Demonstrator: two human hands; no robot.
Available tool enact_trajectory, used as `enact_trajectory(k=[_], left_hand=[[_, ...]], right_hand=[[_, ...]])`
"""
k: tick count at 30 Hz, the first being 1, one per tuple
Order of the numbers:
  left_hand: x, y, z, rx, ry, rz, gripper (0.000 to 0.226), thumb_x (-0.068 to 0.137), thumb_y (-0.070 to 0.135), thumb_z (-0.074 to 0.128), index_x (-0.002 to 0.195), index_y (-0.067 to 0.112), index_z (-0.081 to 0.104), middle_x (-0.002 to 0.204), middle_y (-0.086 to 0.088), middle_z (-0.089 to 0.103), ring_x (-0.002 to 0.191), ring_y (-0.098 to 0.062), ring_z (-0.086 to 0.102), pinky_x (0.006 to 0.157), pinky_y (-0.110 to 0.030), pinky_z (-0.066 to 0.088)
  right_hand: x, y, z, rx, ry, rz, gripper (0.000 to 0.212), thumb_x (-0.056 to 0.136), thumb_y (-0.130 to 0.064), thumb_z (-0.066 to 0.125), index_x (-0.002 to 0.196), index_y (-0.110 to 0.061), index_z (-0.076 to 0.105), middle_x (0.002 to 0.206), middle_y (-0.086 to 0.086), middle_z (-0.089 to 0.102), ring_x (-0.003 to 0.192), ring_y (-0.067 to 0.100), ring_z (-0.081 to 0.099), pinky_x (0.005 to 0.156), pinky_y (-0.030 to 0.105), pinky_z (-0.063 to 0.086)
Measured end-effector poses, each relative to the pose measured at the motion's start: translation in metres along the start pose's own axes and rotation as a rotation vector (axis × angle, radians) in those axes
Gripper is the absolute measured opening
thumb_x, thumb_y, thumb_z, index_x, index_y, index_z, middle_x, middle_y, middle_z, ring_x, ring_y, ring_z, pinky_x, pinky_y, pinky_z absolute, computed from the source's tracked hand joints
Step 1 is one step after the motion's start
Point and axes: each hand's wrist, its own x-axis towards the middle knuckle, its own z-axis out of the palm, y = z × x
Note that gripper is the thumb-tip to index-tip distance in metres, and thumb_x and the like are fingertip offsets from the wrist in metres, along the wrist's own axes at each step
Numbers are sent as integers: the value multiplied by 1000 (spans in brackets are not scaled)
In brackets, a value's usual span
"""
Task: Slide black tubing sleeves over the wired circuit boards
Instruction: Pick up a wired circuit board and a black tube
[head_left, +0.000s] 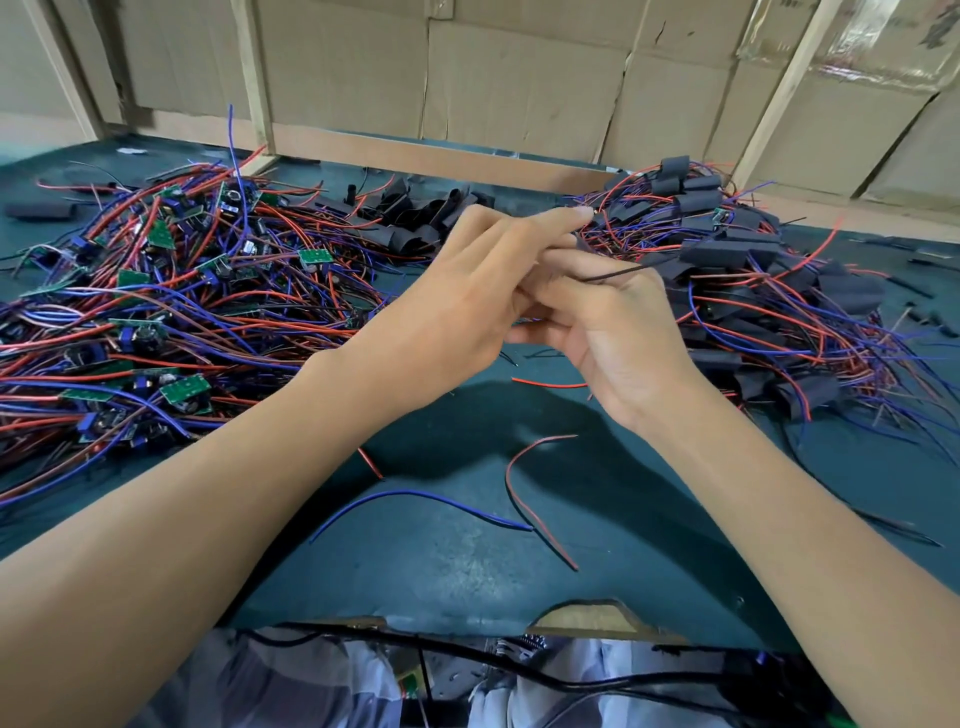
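the step in hand looks like the end or the start of one sleeving cycle: both hands meet over the green table (457, 561), between the two heaps, and they work on something small. the left hand (467, 306) has its fingers stretched forward and only lightly bent, the fingertips close against the right hand; i cannot tell if it grips anything, because what lies between the hands is hidden. the right hand (613, 332) has its fingers curled inward, and a thin black wire (618, 273) comes out from them and runs toward the heap of sleeved boards (758, 270), so i judge this hand pinches it. whether a board or a sleeve is inside the hands, the view does not show.

the pile of bare wired circuit boards (156, 291), green boards with red and blue wires, lies left of the hands, well within reach of the left hand. the loose black tubing sleeves (415, 218) lie just behind the hands, near the left fingertips. the sleeved boards lie right of the hands, touching the far side of the right hand's area.

the next move, as i judge, calls for a free sleeve and a bare board to be brought together, wires first through the tube. a few cut wires (535, 499) lie on the table in front of the hands.
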Motion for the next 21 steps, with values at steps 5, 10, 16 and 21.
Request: enact_trajectory(k=[5, 10, 16, 21], left_hand=[[0, -4, 5, 7, -1, -6, 61, 91, -13, 56, 147, 3, 39, 133, -5, 55, 113, -30, 48, 104, -27, 40], [1, -12, 1, 55, 48, 0, 56, 100, 15, 60, 149, 5, 35, 137, -9, 51, 111, -28, 49, 107, -37, 39], [-2, -24, -9, 95, 114, -54, 43, 103, 22, 54, 143, 8, 46, 120, 0, 59, 104, -13, 47, 101, -21, 37], [0, -45, -12, 392, 74, -273, 41, 105, 38, 43, 135, 12, 56, 117, -6, 65, 110, -34, 50, 101, -44, 38]], right_hand=[[2, -1, 1, -18, 75, -3, 13, 80, 0, 71, 90, -3, 78, 86, 8, 74, 75, 25, 70, 70, 37, 58], [6, -16, -12, -85, 286, -124, 13, 84, 5, 73, 82, -9, 72, 73, 8, 71, 64, 24, 70, 64, 36, 58], [14, -44, -53, -25, 470, -162, 17, 88, 7, 67, 86, -9, 61, 72, 5, 68, 64, 23, 69, 63, 35, 58], [18, -50, -76, 16, 710, -186, 19, 88, 8, 61, 95, -9, 55, 73, 8, 64, 58, 21, 64, 55, 31, 53]])
